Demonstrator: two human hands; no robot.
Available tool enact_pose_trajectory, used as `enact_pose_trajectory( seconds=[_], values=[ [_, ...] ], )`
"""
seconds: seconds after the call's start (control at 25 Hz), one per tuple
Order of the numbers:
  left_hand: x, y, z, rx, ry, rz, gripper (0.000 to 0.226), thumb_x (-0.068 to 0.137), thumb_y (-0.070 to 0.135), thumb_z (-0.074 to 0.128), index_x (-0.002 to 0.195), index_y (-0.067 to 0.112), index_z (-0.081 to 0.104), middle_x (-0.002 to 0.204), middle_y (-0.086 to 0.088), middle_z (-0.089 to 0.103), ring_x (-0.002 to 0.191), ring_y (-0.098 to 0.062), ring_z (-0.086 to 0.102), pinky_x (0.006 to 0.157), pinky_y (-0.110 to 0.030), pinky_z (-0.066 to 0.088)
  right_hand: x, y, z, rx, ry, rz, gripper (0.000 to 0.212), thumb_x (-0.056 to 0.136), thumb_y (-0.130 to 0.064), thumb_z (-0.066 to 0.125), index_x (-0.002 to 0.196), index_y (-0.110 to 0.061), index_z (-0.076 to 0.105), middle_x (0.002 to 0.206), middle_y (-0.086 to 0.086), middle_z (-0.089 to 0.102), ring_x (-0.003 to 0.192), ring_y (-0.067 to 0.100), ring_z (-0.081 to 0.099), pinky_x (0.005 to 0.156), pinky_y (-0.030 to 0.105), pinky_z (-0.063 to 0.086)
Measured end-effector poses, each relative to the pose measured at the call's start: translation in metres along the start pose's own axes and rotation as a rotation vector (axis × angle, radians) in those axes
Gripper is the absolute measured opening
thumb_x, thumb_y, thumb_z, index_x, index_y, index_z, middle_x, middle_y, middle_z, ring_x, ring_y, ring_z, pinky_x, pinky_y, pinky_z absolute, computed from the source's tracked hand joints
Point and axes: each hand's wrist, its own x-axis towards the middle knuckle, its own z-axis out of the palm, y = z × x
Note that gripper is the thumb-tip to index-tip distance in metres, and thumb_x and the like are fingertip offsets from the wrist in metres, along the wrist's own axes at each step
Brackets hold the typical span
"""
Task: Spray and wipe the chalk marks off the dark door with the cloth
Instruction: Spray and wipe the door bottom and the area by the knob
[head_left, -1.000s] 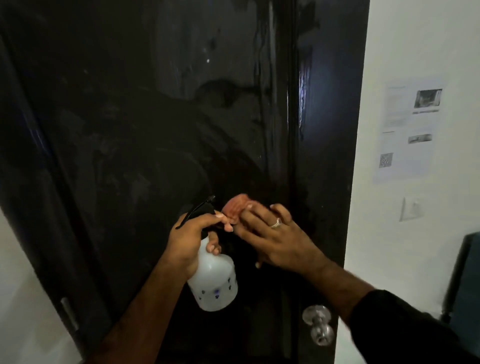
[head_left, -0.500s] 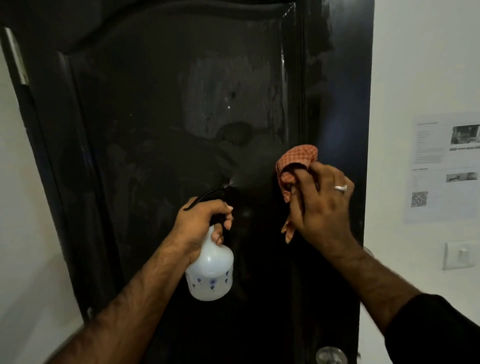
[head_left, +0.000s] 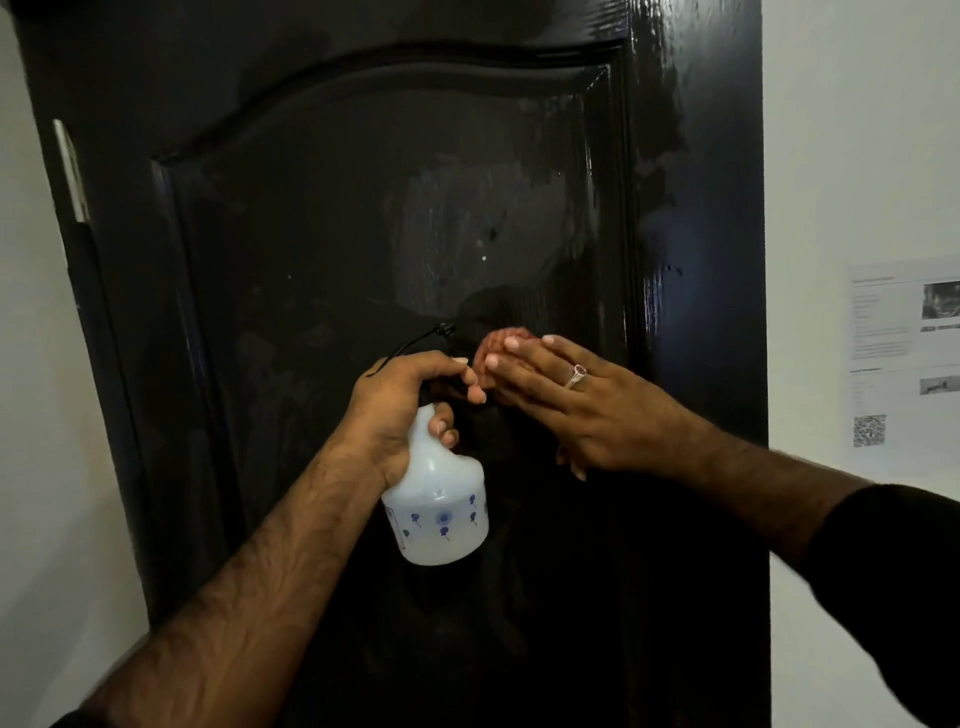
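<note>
The dark panelled door (head_left: 322, 218) fills the view, with a pale smeared patch (head_left: 467, 234) in the upper middle of its raised panel. My left hand (head_left: 405, 405) grips the neck of a white spray bottle (head_left: 441, 509) with small blue flowers; its black nozzle (head_left: 441, 330) points at the door. My right hand (head_left: 587, 410), wearing a ring, lies flat with straight fingers and presses an orange checked cloth (head_left: 493, 353) against the door, just right of the nozzle. Most of the cloth is hidden under the fingers.
A white wall flanks the door on both sides. On the right wall hangs a printed sheet (head_left: 904, 364) with photos and a QR code. A metal hinge (head_left: 70, 171) shows on the door's left edge.
My right hand has flattened out and slid the cloth down and left, toward the nozzle. The view has tilted further up the door. The left hand keeps its grip on the bottle.
</note>
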Motion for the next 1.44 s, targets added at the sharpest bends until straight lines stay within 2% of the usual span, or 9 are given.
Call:
enact_pose_trajectory(
  seconds=[0.2,0.32,0.48,0.64,0.84,1.0,1.2,1.36,1.44],
  values=[
    [0.003,0.017,0.0,0.02,0.009,0.048,0.015,0.09,0.015,0.067,0.089,0.001,0.071,0.087,-0.022,0.072,0.042,-0.016,0.039,0.047,-0.027,0.039,0.033,0.063,-0.017,0.153,0.233,0.637,0.079,0.099,-0.021,0.063,0.165,0.0,0.027,0.176,0.023,0.009,0.163,0.044,0.004,0.131,0.06,0.012],
    [0.004,0.027,0.012,0.026,0.046,0.077,0.016,0.089,0.015,0.069,0.089,0.0,0.072,0.086,-0.023,0.071,0.041,-0.016,0.039,0.046,-0.027,0.039,0.023,0.052,0.003,-0.038,0.029,-0.173,0.085,0.101,-0.047,0.057,0.166,-0.002,0.026,0.177,0.019,0.006,0.164,0.042,0.001,0.131,0.06,0.014],
    [0.01,0.041,0.028,0.046,0.12,0.119,0.017,0.09,0.016,0.069,0.096,0.0,0.072,0.091,-0.024,0.073,0.042,-0.014,0.041,0.045,-0.026,0.04,0.037,0.116,-0.011,0.199,0.303,0.45,0.086,0.094,-0.041,0.065,0.162,0.002,0.033,0.174,0.024,0.017,0.161,0.048,0.013,0.128,0.064,0.022],
    [0.011,0.045,0.041,0.049,0.199,0.148,0.02,0.088,0.018,0.071,0.098,0.001,0.073,0.092,-0.022,0.073,0.044,-0.015,0.041,0.047,-0.026,0.04,0.029,0.098,0.005,0.002,0.067,-0.325,0.082,0.096,-0.053,0.053,0.164,-0.01,0.035,0.176,0.016,0.017,0.163,0.04,0.013,0.131,0.056,0.015],
    [0.005,0.048,0.046,0.094,0.288,0.153,0.017,0.088,0.02,0.071,0.092,0.004,0.073,0.094,-0.021,0.075,0.046,-0.015,0.041,0.048,-0.028,0.041,0.062,0.176,-0.012,0.143,0.326,0.265,0.078,0.096,-0.044,0.061,0.159,-0.001,0.041,0.171,0.022,0.028,0.16,0.045,0.02,0.127,0.063,0.026],
    [0.002,0.051,0.051,0.17,0.402,0.158,0.013,0.087,0.017,0.07,0.087,0.005,0.073,0.085,-0.018,0.074,0.047,-0.015,0.044,0.049,-0.029,0.043,0.069,0.127,0.008,0.058,-0.006,-0.543,0.08,0.09,-0.055,0.07,0.159,-0.023,0.045,0.175,0.002,0.025,0.163,0.029,0.016,0.131,0.055,0.021],
    [0.002,0.056,0.039,0.207,0.455,0.105,0.012,0.084,0.016,0.069,0.083,0.005,0.072,0.081,-0.017,0.072,0.045,-0.015,0.043,0.049,-0.029,0.042,0.11,0.181,-0.012,0.14,0.31,0.214,0.088,0.088,-0.051,0.073,0.156,-0.003,0.046,0.171,0.019,0.031,0.16,0.044,0.024,0.124,0.063,0.03],
    [0.001,0.063,0.023,0.182,0.499,0.13,0.017,0.089,0.018,0.069,0.099,0.006,0.074,0.091,-0.016,0.077,0.046,-0.014,0.047,0.049,-0.028,0.044,0.116,0.092,0.009,0.131,-0.047,-0.516,0.073,0.094,-0.054,0.066,0.158,-0.027,0.046,0.176,-0.002,0.023,0.164,0.026,0.009,0.131,0.056,0.021],
    [0.001,0.068,0.015,0.196,0.499,0.126,0.017,0.09,0.02,0.069,0.098,0.006,0.074,0.09,-0.016,0.077,0.046,-0.013,0.047,0.048,-0.028,0.044,0.131,0.117,0.006,0.101,0.042,-0.465,0.073,0.092,-0.052,0.07,0.157,-0.025,0.048,0.175,-0.001,0.025,0.163,0.027,0.015,0.128,0.055,0.027]
  ],
)
